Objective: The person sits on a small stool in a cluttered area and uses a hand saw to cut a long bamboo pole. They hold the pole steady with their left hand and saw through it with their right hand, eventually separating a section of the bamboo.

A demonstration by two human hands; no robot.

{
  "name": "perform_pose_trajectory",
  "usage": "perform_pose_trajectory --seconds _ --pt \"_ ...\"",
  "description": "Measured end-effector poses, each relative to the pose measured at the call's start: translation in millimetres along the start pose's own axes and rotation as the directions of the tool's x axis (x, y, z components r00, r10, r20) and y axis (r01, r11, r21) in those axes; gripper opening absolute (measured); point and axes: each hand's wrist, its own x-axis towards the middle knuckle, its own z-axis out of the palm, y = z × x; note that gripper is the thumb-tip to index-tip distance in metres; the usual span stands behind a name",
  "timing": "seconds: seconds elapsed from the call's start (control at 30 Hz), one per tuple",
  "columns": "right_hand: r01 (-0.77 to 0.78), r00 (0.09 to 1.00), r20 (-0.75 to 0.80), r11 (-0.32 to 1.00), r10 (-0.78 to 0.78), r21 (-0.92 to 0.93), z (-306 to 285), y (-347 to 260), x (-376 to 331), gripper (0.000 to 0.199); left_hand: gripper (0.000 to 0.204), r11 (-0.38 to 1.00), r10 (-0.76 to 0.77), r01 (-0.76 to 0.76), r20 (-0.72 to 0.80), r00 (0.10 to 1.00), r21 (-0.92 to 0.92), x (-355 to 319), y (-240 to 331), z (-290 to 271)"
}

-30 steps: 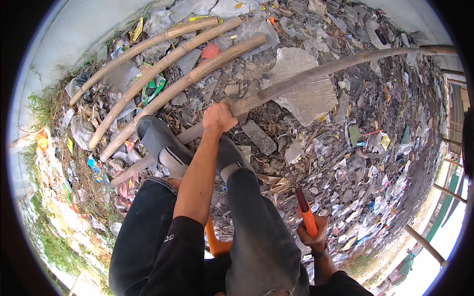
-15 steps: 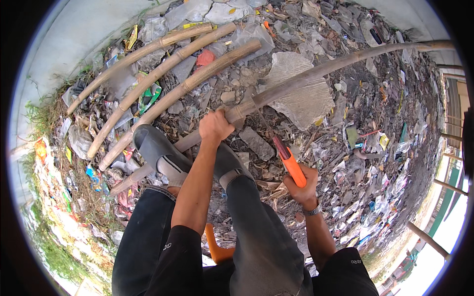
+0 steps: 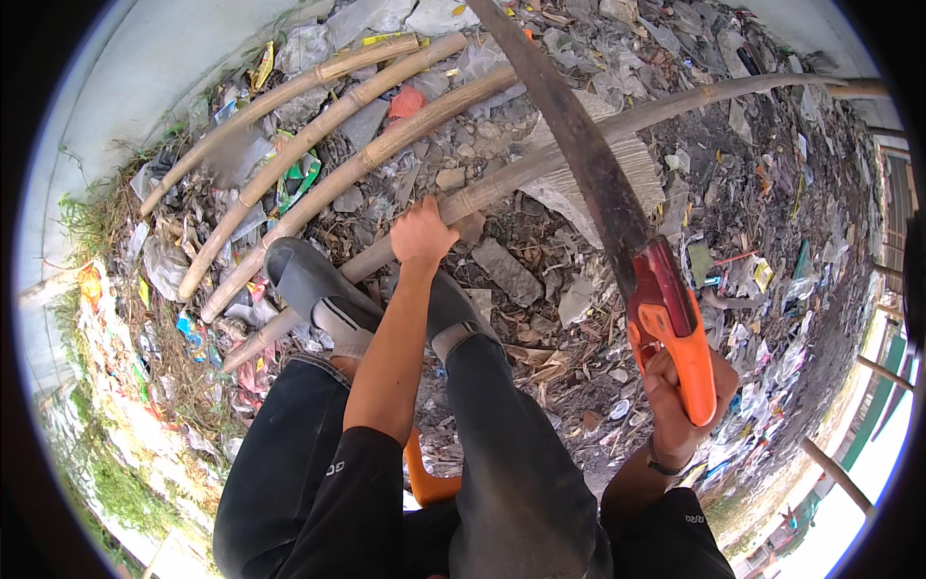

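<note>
My left hand (image 3: 422,232) is wrapped round a long bamboo pole (image 3: 497,186), which slants from my boots up to the far right. Its lower end lies beside my left boot (image 3: 311,280), and the pole passes under my leg. In my right hand (image 3: 667,415) is a handsaw (image 3: 598,164), gripped by its orange handle. The saw is lifted toward me, its dark, rusty-looking blade pointing up and to the left. From here the blade crosses in front of the pole and hides part of it.
Three shorter bamboo lengths (image 3: 371,154) lie side by side at the left. Under the pole is a ribbed slab (image 3: 555,183), with a stone block (image 3: 507,272) nearer me. Plastic scraps and litter cover the ground. A curved orange object (image 3: 424,478) shows between my legs; a pale wall (image 3: 125,106) stands left.
The handsaw has come up off the pole, toward me and to the right, with my right hand still on it. My left hand stays on the bamboo pole.
</note>
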Motion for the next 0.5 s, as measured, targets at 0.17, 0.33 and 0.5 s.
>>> perform_pose_trajectory --seconds 0.17,0.33,0.5 --pt "0.222 0.97 -0.168 0.913 -0.174 0.341 -16.7 -10.5 14.1 0.018 0.039 1.0 -0.007 0.006 0.207 0.978 0.005 12.6 20.3 -25.6" --pt "0.018 0.99 -0.138 0.946 0.029 0.325 -1.8 24.3 -5.1 0.018 0.039 0.999 0.034 -0.03 0.307 0.951 -0.017 30.3 11.9 -33.5" --pt "-0.163 0.985 -0.037 0.978 0.169 0.129 13.9 59.6 -36.2 0.01 0.051 0.994 -0.013 0.074 0.581 0.814 -0.082 52.5 4.6 -37.8"
